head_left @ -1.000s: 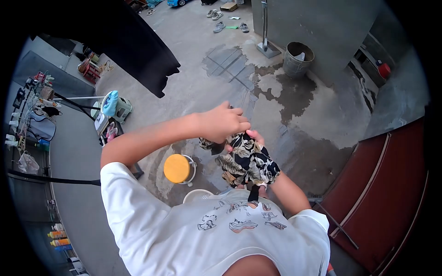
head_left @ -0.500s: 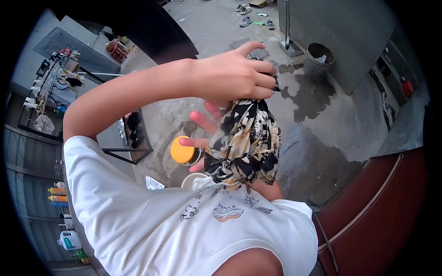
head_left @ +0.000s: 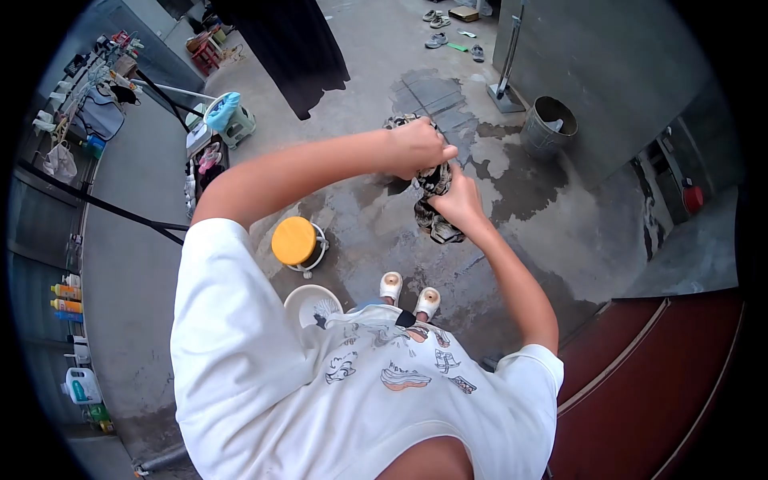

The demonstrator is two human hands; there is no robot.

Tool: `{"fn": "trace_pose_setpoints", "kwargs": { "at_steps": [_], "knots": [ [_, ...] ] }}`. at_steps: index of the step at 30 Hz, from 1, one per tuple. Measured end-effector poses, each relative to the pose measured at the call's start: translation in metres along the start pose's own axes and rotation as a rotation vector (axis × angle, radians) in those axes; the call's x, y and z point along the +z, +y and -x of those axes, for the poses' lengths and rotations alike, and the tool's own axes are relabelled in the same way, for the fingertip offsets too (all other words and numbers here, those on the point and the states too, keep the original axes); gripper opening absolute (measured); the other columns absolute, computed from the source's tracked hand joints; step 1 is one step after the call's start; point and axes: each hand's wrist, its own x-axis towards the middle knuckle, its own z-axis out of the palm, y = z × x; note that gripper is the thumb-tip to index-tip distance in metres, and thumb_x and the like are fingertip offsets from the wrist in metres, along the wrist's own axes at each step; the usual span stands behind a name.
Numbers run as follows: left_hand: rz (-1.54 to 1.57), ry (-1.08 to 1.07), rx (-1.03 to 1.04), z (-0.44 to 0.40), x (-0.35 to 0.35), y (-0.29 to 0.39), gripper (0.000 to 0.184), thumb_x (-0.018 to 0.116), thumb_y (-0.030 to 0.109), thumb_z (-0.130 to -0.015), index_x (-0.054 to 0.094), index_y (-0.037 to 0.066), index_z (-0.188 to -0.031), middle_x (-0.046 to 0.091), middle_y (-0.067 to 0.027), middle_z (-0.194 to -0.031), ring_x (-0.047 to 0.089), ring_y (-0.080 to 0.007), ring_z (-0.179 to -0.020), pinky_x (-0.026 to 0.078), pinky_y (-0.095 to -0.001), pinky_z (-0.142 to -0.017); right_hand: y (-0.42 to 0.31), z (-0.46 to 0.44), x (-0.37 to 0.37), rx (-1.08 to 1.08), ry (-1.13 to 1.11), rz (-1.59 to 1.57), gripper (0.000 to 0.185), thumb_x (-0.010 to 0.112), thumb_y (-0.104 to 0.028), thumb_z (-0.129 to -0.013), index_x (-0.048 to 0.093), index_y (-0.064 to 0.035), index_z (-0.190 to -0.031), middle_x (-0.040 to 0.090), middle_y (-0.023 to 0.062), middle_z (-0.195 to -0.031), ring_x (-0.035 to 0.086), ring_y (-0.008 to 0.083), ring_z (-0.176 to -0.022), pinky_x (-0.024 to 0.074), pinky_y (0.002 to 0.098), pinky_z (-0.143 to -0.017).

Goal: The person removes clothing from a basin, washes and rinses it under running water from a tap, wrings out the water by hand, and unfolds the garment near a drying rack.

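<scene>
A black, cream and tan patterned garment [head_left: 438,226] is bunched up in front of me, held in both fists. My left hand [head_left: 416,148] is closed around its upper part, and some cloth bulges out beyond the knuckles. Just below and to the right, my right hand [head_left: 460,200] grips the same cloth, with a twisted stretch between the two. A loose bundle hangs beneath my right hand. Which kind of garment it is, I cannot tell.
A yellow-topped stool [head_left: 294,240] and a white bucket [head_left: 308,304] stand at lower left. A dark metal bucket [head_left: 550,128] is by the grey wall. Dark cloth [head_left: 292,56] hangs at the top. The concrete floor [head_left: 536,188] has wet patches. A red panel [head_left: 648,376] stands at right.
The garment has moved farther out from my chest and is more tightly bunched. My right hand, spread behind the cloth before, now grips it. My view has tilted, showing my slippers.
</scene>
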Motion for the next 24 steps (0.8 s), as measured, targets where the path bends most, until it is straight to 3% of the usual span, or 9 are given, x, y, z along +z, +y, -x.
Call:
{"fn": "trace_pose_setpoints", "kwargs": {
  "at_steps": [3, 7, 10, 15, 17, 19, 20, 21, 24],
  "knots": [
    [0.500, 0.078, -0.337, -0.009, 0.053, 0.004, 0.054, 0.056, 0.011, -0.050, 0.052, 0.008, -0.104, 0.056, -0.0139, -0.073, 0.056, -0.0323, -0.069, 0.045, -0.0397, -0.054, 0.013, 0.012, 0.001, 0.014, 0.019, 0.075, 0.049, 0.064, -0.023, -0.058, 0.045, 0.0056, -0.094, 0.057, 0.0249, -0.073, 0.056, 0.0394, -0.073, 0.0443, 0.0426, -0.066],
    [0.547, 0.147, -0.390, -0.016, 0.077, 0.026, 0.035, 0.058, 0.013, -0.047, 0.057, 0.003, -0.081, 0.056, -0.0129, -0.071, 0.057, -0.0316, -0.068, 0.046, -0.0400, -0.055, -0.005, 0.042, 0.001, 0.220, -0.013, -0.184, 0.076, 0.067, -0.049, -0.059, 0.041, 0.0026, -0.108, 0.055, 0.0213, -0.098, 0.054, 0.0314, -0.093, 0.0403, 0.0370, -0.080],
    [0.453, 0.220, -0.471, -0.029, 0.082, 0.028, 0.031, 0.061, 0.016, -0.047, 0.057, 0.004, -0.076, 0.057, -0.0107, -0.070, 0.058, -0.0276, -0.066, 0.044, -0.0380, -0.055, 0.011, 0.033, 0.042, 0.229, 0.209, -0.126, 0.090, 0.074, -0.042, -0.051, 0.028, 0.0023, -0.114, 0.056, 0.0215, -0.095, 0.054, 0.0315, -0.092, 0.0406, 0.0364, -0.079],
    [0.199, 0.190, -0.320, -0.025, 0.083, 0.032, 0.021, 0.063, 0.018, -0.049, 0.059, 0.009, -0.068, 0.055, -0.0026, -0.073, 0.052, -0.0195, -0.084, 0.036, -0.0368, -0.071, 0.035, 0.020, 0.086, 0.406, 0.371, -0.010, 0.065, 0.069, -0.017, -0.053, 0.032, 0.0002, -0.104, 0.055, 0.0210, -0.086, 0.051, 0.0376, -0.084, 0.0404, 0.0415, -0.071],
    [0.221, 0.261, -0.124, -0.006, 0.087, 0.029, 0.015, 0.062, 0.018, -0.051, 0.059, 0.009, -0.064, 0.051, -0.0019, -0.084, 0.038, -0.0197, -0.105, 0.028, -0.0473, -0.087, 0.052, 0.022, 0.088, -0.006, 0.421, 0.212, 0.057, 0.067, -0.011, -0.052, 0.039, -0.0010, -0.100, 0.055, 0.0186, -0.085, 0.052, 0.0371, -0.082, 0.0402, 0.0426, -0.070],
    [0.469, 0.477, -0.029, 0.012, 0.093, 0.027, 0.021, 0.061, 0.008, -0.049, 0.060, 0.001, -0.069, 0.047, -0.0139, -0.104, 0.034, -0.0298, -0.113, 0.024, -0.0485, -0.095, 0.047, 0.034, 0.069, -0.191, 0.373, 0.252, 0.052, 0.066, -0.009, -0.051, 0.042, -0.0012, -0.097, 0.055, 0.0177, -0.084, 0.052, 0.0361, -0.081, 0.0406, 0.0424, -0.070],
    [0.702, 0.513, -0.037, 0.022, 0.090, 0.027, 0.030, 0.060, 0.003, -0.049, 0.057, -0.004, -0.078, 0.042, -0.0210, -0.113, 0.038, -0.0337, -0.109, 0.030, -0.0415, -0.093, 0.038, 0.032, 0.054, -0.365, 0.305, 0.290, 0.048, 0.065, -0.007, -0.050, 0.044, -0.0015, -0.093, 0.055, 0.0167, -0.083, 0.052, 0.0351, -0.081, 0.0409, 0.0422, -0.069],
    [0.930, 0.205, -0.162, 0.027, 0.085, 0.025, 0.040, 0.059, 0.003, -0.049, 0.052, -0.007, -0.087, 0.038, -0.0258, -0.117, 0.046, -0.0357, -0.100, 0.036, -0.0390, -0.087, 0.028, 0.024, 0.037, -0.383, 0.319, 0.306, 0.048, 0.065, -0.007, -0.050, 0.044, -0.0015, -0.093, 0.055, 0.0167, -0.083, 0.052, 0.0351, -0.081, 0.0409, 0.0422, -0.069],
    [1.074, 0.782, -0.022, 0.033, 0.076, 0.016, 0.074, 0.061, 0.005, -0.049, 0.037, 0.001, -0.119, 0.043, -0.0221, -0.115, 0.054, -0.0369, -0.081, 0.044, -0.0396, -0.070, 0.003, 0.003, 0.002, -0.662, 0.272, 0.362, 0.051, 0.062, -0.004, -0.048, 0.044, -0.0007, -0.096, 0.054, 0.0145, -0.080, 0.053, 0.0316, -0.077, 0.0420, 0.0424, -0.068]
  ]
}}
